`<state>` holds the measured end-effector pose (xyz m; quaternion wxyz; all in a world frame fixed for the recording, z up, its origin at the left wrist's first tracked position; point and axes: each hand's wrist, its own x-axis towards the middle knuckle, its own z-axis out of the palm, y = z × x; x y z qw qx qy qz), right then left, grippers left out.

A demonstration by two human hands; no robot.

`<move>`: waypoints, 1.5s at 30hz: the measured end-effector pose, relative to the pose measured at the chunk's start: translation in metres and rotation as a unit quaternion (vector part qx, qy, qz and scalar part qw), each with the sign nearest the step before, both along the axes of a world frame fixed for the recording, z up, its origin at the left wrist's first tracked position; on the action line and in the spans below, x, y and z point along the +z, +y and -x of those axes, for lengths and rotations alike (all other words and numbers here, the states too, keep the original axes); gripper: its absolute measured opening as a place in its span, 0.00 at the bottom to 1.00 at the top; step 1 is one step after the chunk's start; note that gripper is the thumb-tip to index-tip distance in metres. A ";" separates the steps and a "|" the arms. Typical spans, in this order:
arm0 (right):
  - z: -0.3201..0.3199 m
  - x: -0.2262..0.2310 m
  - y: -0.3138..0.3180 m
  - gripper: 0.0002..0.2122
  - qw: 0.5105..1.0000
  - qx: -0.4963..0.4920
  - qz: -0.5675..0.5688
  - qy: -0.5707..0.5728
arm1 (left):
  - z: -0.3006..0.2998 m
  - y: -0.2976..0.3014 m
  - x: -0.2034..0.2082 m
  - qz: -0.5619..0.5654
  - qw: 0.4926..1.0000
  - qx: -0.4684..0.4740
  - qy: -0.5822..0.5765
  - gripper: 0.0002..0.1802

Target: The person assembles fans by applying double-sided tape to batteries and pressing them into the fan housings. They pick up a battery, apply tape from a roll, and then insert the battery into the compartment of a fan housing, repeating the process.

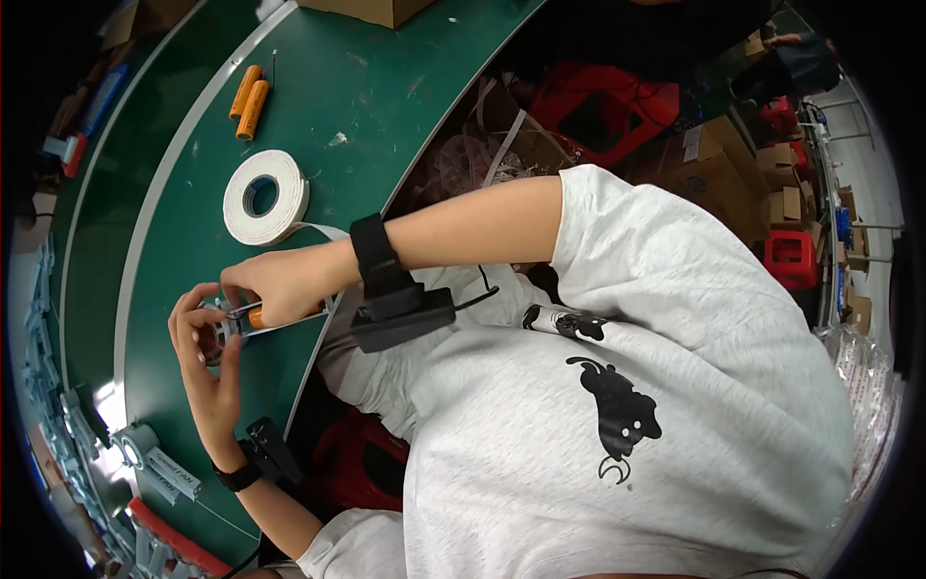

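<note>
My right hand (289, 285), in the upper part of the head view, is closed around an orange cylindrical battery cell (256, 317), which shows only in part below its fingers. Facing it, my left hand (204, 362) has its fingers curled round a small part that looks dark and partly clear (220, 338). The two hands meet over the green table, and the cell lies against that part. Fingers hide where they join. Close to my right hand lies a white tape roll (286, 198); a loose strip runs from it toward my right wrist.
Two more orange battery cells (253, 108) lie on the green table (338, 87) beyond the roll. A cardboard box (371, 8) stands at the top. Grey-white ring-shaped parts (140, 446) lie at lower left. Red stools (603, 111) and cartons (719, 174) stand off the table.
</note>
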<state>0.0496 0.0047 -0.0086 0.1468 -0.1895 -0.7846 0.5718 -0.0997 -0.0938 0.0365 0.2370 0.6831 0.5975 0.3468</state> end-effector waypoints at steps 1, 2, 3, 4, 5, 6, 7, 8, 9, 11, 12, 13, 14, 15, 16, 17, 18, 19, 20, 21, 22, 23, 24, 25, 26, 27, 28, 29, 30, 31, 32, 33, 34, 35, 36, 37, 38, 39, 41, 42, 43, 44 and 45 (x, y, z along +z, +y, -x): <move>0.002 -0.004 0.006 0.16 0.999 0.030 0.018 -0.007 | -0.002 0.002 0.006 0.005 1.000 -0.001 0.009 0.14; 0.004 -0.009 0.012 0.16 0.997 0.060 0.036 -0.013 | -0.004 0.004 0.006 0.003 1.000 -0.010 0.015 0.14; 0.005 -0.008 0.015 0.15 0.994 0.093 0.051 -0.017 | -0.006 0.002 0.005 0.003 0.998 0.000 0.060 0.17; 0.005 -0.006 0.014 0.15 0.995 0.086 0.047 -0.010 | -0.007 0.002 0.004 0.001 0.994 0.010 0.106 0.20; 0.002 -0.003 0.009 0.14 0.998 0.050 0.025 0.008 | -0.006 0.005 0.006 -0.003 0.988 0.015 0.151 0.23; -0.002 0.001 0.008 0.14 1.000 0.014 0.003 0.025 | -0.003 0.010 0.013 -0.012 0.987 0.001 0.157 0.23; -0.008 0.006 0.011 0.14 0.999 -0.002 -0.005 0.032 | 0.001 0.016 0.020 0.068 0.984 -0.012 0.162 0.24; -0.013 0.013 0.020 0.12 0.998 -0.023 -0.017 0.058 | 0.007 0.024 0.031 0.144 0.975 -0.015 0.172 0.25; -0.018 0.021 0.031 0.11 0.995 -0.046 -0.030 0.083 | 0.021 0.030 0.039 0.130 0.974 -0.021 0.185 0.25; -0.033 0.036 0.064 0.08 0.976 -0.147 -0.126 0.099 | 0.068 0.053 0.047 -0.058 0.986 0.071 0.141 0.23; -0.048 0.042 0.092 0.06 0.947 -0.230 -0.204 0.089 | 0.098 0.081 0.053 -0.081 0.975 0.114 0.173 0.21; -0.055 0.041 0.111 0.06 0.948 -0.237 -0.213 0.014 | 0.133 0.112 0.055 -0.098 0.963 0.153 0.201 0.20; -0.054 0.036 0.127 0.05 0.943 -0.243 -0.218 -0.061 | 0.169 0.153 0.049 -0.098 0.958 0.157 0.217 0.19; -0.034 0.030 0.132 0.05 0.946 -0.235 -0.218 -0.052 | 0.212 0.172 0.039 -0.092 0.949 0.185 0.239 0.19; -0.011 0.024 0.134 0.05 0.942 -0.210 -0.242 -0.099 | 0.254 0.183 0.015 -0.036 0.950 0.204 0.232 0.22; 0.003 0.019 0.134 0.06 0.934 -0.190 -0.264 -0.149 | 0.278 0.191 -0.006 0.021 0.950 0.217 0.224 0.24; 0.002 0.016 0.135 0.06 0.932 -0.199 -0.263 -0.151 | 0.269 0.203 -0.013 0.019 0.952 0.208 0.224 0.24; 0.003 0.013 0.134 0.06 0.914 -0.221 -0.295 -0.169 | 0.260 0.209 -0.023 0.004 0.903 0.266 0.337 0.26; -0.002 0.008 0.135 0.06 0.894 -0.244 -0.324 -0.192 | 0.239 0.219 -0.034 -0.011 0.840 0.316 0.442 0.29; -0.007 0.010 0.129 0.06 0.875 -0.258 -0.351 -0.210 | 0.219 0.214 -0.040 -0.021 0.757 0.366 0.541 0.31; -0.022 0.009 0.128 0.08 0.899 -0.249 -0.324 -0.160 | 0.208 0.210 -0.033 -0.092 0.812 0.292 0.497 0.34; -0.055 0.018 0.131 0.11 0.915 -0.249 -0.297 -0.113 | 0.178 0.213 -0.012 -0.168 0.857 0.208 0.441 0.37; -0.084 0.013 0.136 0.13 0.935 -0.262 -0.224 -0.083 | 0.124 0.201 0.008 -0.146 0.898 0.060 0.410 0.38; -0.104 0.013 0.133 0.16 0.951 -0.266 -0.149 -0.049 | 0.066 0.170 0.024 -0.115 0.918 -0.083 0.371 0.38; -0.129 0.015 0.123 0.16 0.965 -0.259 0.000 0.027 | 0.012 0.142 0.032 -0.018 0.920 -0.142 0.364 0.37; -0.147 0.026 0.110 0.16 0.955 -0.237 0.143 0.104 | -0.026 0.114 0.040 0.077 0.913 -0.188 0.353 0.35; -0.149 0.022 0.100 0.16 0.959 -0.223 0.145 0.100 | -0.038 0.096 0.027 0.081 0.915 -0.183 0.349 0.33; -0.147 0.014 0.087 0.16 0.941 -0.173 0.208 0.203 | -0.042 0.084 0.011 0.085 0.917 -0.180 0.346 0.32; -0.147 0.008 0.074 0.16 0.906 -0.129 0.268 0.302 | -0.043 0.082 0.004 0.088 0.918 -0.175 0.345 0.32; -0.140 0.009 0.060 0.16 0.906 -0.125 0.270 0.301 | -0.042 0.085 -0.001 0.082 0.926 -0.150 0.337 0.32; -0.129 0.010 0.043 0.16 0.922 -0.162 0.276 0.218 | -0.039 0.088 -0.004 0.075 0.933 -0.125 0.330 0.33; -0.120 0.011 0.029 0.15 0.929 -0.205 0.277 0.137 | -0.037 0.092 -0.009 0.065 0.938 -0.105 0.325 0.33; -0.112 0.011 0.020 0.15 0.943 -0.187 0.251 0.116 | -0.033 0.090 -0.017 0.062 0.936 -0.107 0.329 0.33; -0.103 0.011 0.013 0.15 0.956 -0.161 0.225 0.099 | -0.024 0.080 -0.023 0.014 0.958 -0.065 0.279 0.33; -0.100 0.012 0.009 0.15 0.955 -0.163 0.223 0.106 | -0.020 0.076 -0.028 -0.037 0.973 -0.032 0.224 0.34; -0.097 0.013 0.006 0.14 0.952 -0.132 0.240 0.134 | -0.014 0.073 -0.030 -0.088 0.982 0.001 0.166 0.35; -0.094 0.012 0.005 0.14 0.948 -0.099 0.257 0.160 | -0.026 0.075 -0.020 -0.092 0.981 0.000 0.172 0.35; -0.093 0.013 0.005 0.14 0.942 -0.065 0.272 0.185 | -0.042 0.075 -0.013 -0.115 0.990 0.037 0.066 0.35; -0.092 0.015 0.006 0.14 0.955 -0.031 0.228 0.188 | -0.066 0.067 0.003 -0.159 0.968 0.123 -0.149 0.35; -0.094 0.016 0.007 0.14 0.964 -0.009 0.186 0.189 | -0.061 0.063 0.003 -0.162 0.967 0.128 -0.147 0.35; -0.097 0.017 0.007 0.14 0.971 0.015 0.144 0.188 | -0.056 0.059 -0.001 -0.169 0.957 0.109 -0.209 0.34; -0.102 0.020 0.006 0.14 0.972 0.022 0.143 0.186 | -0.050 0.054 -0.006 -0.175 0.942 0.090 -0.271 0.34; -0.110 0.024 0.007 0.13 0.979 -0.017 0.118 0.163 | -0.048 0.053 -0.010 -0.179 0.923 0.067 -0.334 0.33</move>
